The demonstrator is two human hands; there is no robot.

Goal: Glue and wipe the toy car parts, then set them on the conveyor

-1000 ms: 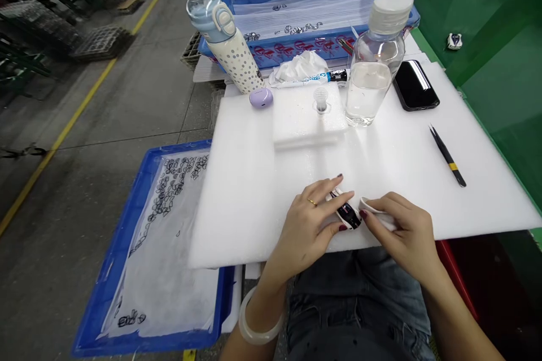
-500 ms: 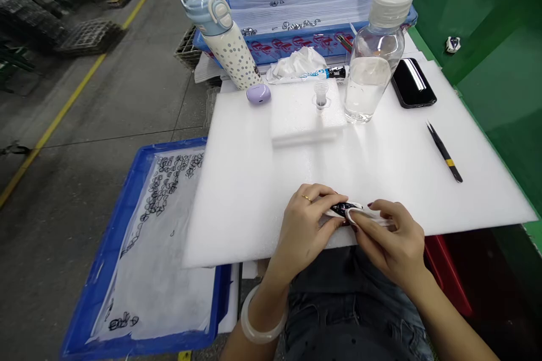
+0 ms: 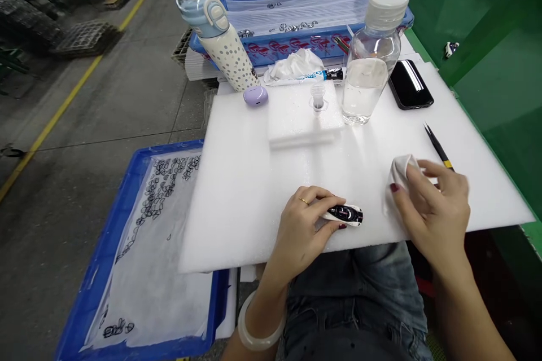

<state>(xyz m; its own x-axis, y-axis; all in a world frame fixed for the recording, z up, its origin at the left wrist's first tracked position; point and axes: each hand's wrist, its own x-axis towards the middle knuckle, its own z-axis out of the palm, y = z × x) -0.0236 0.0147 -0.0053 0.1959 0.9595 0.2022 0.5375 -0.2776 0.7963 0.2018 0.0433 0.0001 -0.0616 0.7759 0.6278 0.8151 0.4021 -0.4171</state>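
Observation:
A small black-and-white toy car (image 3: 346,214) is pinched between the thumb and fingers of my left hand (image 3: 305,225), low over the front edge of the white foam sheet (image 3: 237,192). My right hand (image 3: 436,208) is apart from the car, to its right, with a white cloth (image 3: 400,172) gripped in its fingers. Part of the cloth is hidden behind those fingers. Just beyond my right hand lie black tweezers (image 3: 438,145) with a yellow band, their near end covered by the hand.
At the back stand a dotted flask (image 3: 228,56), a clear liquid bottle (image 3: 366,84), a foam block (image 3: 292,118), a purple case (image 3: 256,96), a marker (image 3: 332,74) and a phone (image 3: 410,84). Blue trays (image 3: 95,271) with small dark parts sit left and behind. Toy cars (image 3: 451,49) rest on the green surface.
My right hand has drawn away from the toy car to the right, taking the white cloth with it. My left hand keeps its hold, and more of the car shows.

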